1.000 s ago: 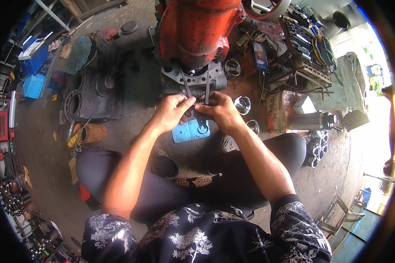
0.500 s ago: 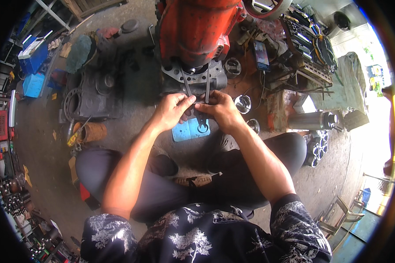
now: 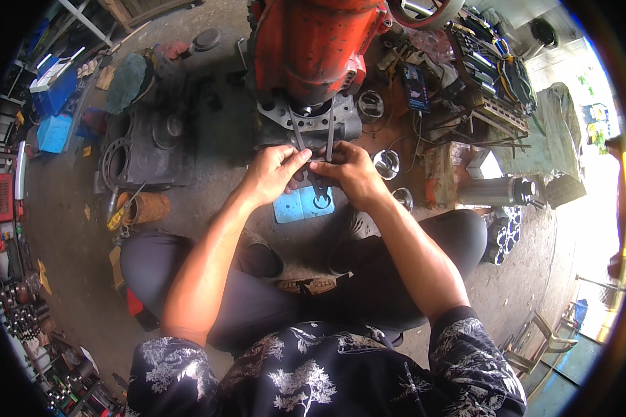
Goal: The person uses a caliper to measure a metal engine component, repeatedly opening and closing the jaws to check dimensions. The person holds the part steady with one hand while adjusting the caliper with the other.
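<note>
Your left hand (image 3: pixel 275 172) and right hand (image 3: pixel 348 174) pinch a dark metal ring-ended tool (image 3: pixel 320 191) before the red engine block (image 3: pixel 313 48), above a pale blue flat pad (image 3: pixel 295 207).

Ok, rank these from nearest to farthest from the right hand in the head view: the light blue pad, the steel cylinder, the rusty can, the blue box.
From the right hand:
1. Light blue pad, just below it on the floor, toward the left.
2. Steel cylinder, lying out to the right.
3. Rusty can, on the left, beyond the left hand.
4. Blue box, far left, near the picture's edge.
</note>
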